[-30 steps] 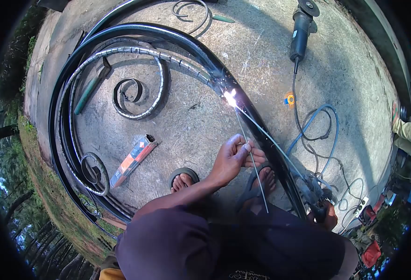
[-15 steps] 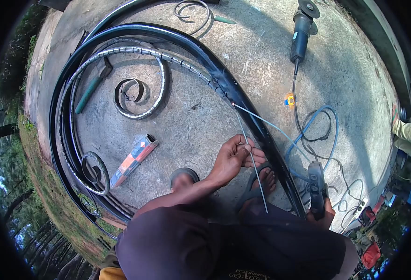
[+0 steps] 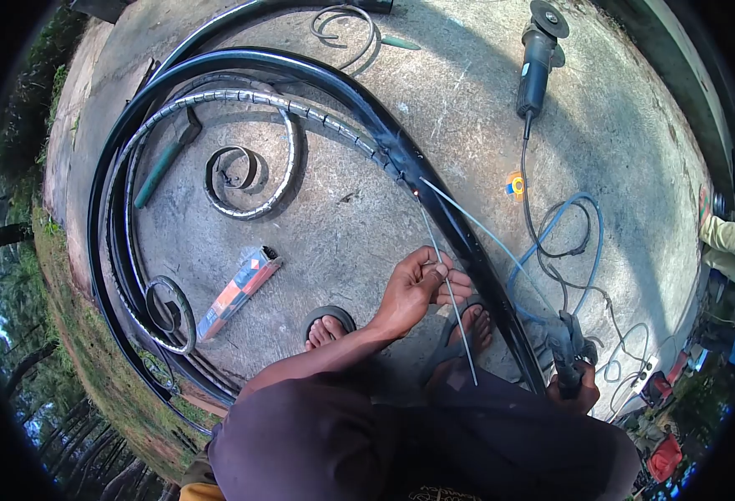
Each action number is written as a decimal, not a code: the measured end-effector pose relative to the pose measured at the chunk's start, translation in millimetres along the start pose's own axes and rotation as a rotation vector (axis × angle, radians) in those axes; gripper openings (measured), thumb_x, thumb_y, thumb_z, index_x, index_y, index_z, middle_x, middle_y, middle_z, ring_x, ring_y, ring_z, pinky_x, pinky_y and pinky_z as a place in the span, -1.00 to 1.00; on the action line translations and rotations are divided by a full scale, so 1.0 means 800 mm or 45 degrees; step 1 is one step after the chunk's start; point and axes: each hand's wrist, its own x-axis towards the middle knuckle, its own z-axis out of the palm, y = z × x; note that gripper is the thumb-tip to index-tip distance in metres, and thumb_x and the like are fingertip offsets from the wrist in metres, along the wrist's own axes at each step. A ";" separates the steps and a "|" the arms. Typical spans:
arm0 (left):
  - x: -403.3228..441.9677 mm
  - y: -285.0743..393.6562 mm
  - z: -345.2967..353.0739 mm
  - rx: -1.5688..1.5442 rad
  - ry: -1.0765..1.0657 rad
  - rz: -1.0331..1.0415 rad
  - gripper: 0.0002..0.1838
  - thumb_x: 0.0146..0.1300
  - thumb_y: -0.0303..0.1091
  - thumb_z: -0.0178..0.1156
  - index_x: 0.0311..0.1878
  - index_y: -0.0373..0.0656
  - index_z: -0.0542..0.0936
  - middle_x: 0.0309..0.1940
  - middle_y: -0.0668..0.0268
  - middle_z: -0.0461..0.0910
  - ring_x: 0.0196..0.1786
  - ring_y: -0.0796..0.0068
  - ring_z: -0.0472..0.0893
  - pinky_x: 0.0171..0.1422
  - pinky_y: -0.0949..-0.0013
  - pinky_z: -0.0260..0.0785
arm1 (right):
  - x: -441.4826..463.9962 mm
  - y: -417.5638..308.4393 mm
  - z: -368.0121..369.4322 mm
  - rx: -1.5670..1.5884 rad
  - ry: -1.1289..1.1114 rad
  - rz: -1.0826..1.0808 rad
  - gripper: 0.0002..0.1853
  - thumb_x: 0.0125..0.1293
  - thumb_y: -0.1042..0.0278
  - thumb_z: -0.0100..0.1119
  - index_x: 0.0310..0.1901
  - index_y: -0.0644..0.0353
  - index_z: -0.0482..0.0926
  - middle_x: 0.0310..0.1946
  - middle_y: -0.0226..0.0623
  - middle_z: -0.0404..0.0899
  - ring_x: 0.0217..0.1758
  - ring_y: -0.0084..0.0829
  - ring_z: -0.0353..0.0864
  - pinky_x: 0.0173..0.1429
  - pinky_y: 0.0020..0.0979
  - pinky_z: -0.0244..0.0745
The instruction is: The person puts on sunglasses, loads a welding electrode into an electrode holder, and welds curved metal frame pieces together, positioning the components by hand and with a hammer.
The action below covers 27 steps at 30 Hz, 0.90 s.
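My left hand pinches a thin grey welding rod between thumb and fingers, the other fingers loosely spread. A small reddish glow shows at its far tip, beside the long black curved tube. My right hand is wrapped round a dark electrode holder at the lower right. From the holder a pale welding electrode slants across the tube, its end near the rod's tip; whether it touches the tube I cannot tell. A notched metal strip curves along the tube and meets it near these tips.
An angle grinder lies at the upper right, its cord trailing down. Blue cable loops near the holder. A green-handled hammer, an orange-blue box and an orange-blue round item lie on the concrete. Another person's leg shows at right.
The electrode's end has shifted slightly up and right, apart from the rod's tip. The holder has tilted and lowered a little. My left hand has barely moved; the view has shifted slightly.
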 end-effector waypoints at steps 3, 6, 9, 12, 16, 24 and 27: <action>-0.001 0.002 0.001 0.008 0.009 -0.006 -0.85 0.52 -0.45 -0.11 0.01 -0.29 0.40 -0.13 -0.08 0.62 -0.07 0.09 0.71 0.03 0.15 0.63 | 0.000 0.003 0.006 -0.036 0.028 -0.071 -0.56 -0.16 0.45 0.33 -0.12 0.20 0.55 -0.47 -0.11 0.62 -0.42 -0.09 0.69 -0.26 -0.25 0.57; -0.001 0.001 0.001 0.007 0.015 -0.005 -0.85 0.52 -0.45 -0.11 0.01 -0.29 0.40 -0.13 -0.08 0.62 -0.07 0.09 0.71 0.04 0.15 0.62 | -0.002 0.013 0.015 -0.282 0.162 -0.275 -0.53 -0.18 0.44 0.32 -0.10 0.20 0.55 -0.43 -0.08 0.64 -0.39 -0.03 0.71 -0.25 -0.19 0.59; 0.000 0.001 0.001 0.007 0.019 -0.007 -0.85 0.52 -0.45 -0.11 0.00 -0.28 0.40 -0.13 -0.08 0.63 -0.07 0.09 0.71 0.03 0.16 0.62 | 0.002 0.012 0.010 -0.427 0.163 -0.522 -0.51 -0.19 0.44 0.31 -0.08 0.19 0.55 -0.40 -0.07 0.65 -0.37 -0.02 0.72 -0.24 -0.16 0.59; 0.000 0.001 0.001 0.013 0.015 -0.006 -0.86 0.52 -0.43 -0.09 0.00 -0.28 0.40 -0.13 -0.07 0.63 -0.08 0.10 0.71 0.03 0.16 0.62 | -0.002 0.002 0.005 -0.149 -0.053 -0.143 -0.47 -0.21 0.42 0.32 -0.05 0.18 0.55 -0.40 -0.07 0.65 -0.39 -0.04 0.71 -0.26 -0.17 0.59; -0.001 0.004 0.003 -0.003 0.013 -0.020 -0.86 0.52 -0.45 -0.10 0.00 -0.28 0.40 -0.13 -0.05 0.63 -0.08 0.14 0.71 0.03 0.19 0.62 | -0.011 0.009 0.003 -0.161 -0.039 -0.087 -0.43 -0.23 0.41 0.31 -0.02 0.19 0.54 -0.38 -0.07 0.65 -0.39 -0.03 0.68 -0.27 -0.17 0.57; -0.001 0.003 0.003 -0.004 -0.003 -0.007 -0.86 0.52 -0.47 -0.13 0.01 -0.29 0.39 -0.12 -0.04 0.62 -0.07 0.14 0.71 0.05 0.21 0.62 | -0.010 0.016 0.005 -0.096 -0.050 -0.101 -0.40 -0.23 0.36 0.34 0.02 0.18 0.53 -0.38 -0.04 0.64 -0.38 0.01 0.67 -0.26 -0.14 0.55; -0.002 0.003 0.003 -0.013 -0.004 -0.004 -0.86 0.52 -0.47 -0.13 0.02 -0.29 0.38 -0.12 -0.04 0.62 -0.07 0.14 0.71 0.06 0.20 0.62 | -0.010 0.017 0.004 -0.106 -0.050 -0.047 -0.39 -0.24 0.35 0.35 0.01 0.18 0.53 -0.38 -0.03 0.64 -0.38 0.02 0.67 -0.26 -0.13 0.56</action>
